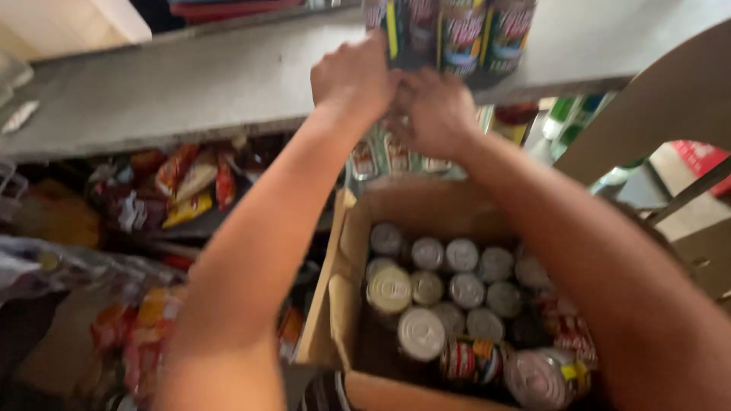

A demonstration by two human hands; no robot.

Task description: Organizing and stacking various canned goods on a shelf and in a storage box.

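Cans (449, 34) on the grey shelf (190, 84)
Your left hand (352, 76) and right hand (435, 110) close together on them, above a cardboard box (358, 228) of tins (420, 332).

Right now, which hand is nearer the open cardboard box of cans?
Right, though only slightly. The right hand is directly above the box's back edge, at the cans on the shelf. The left hand is higher and further left, also at those cans.
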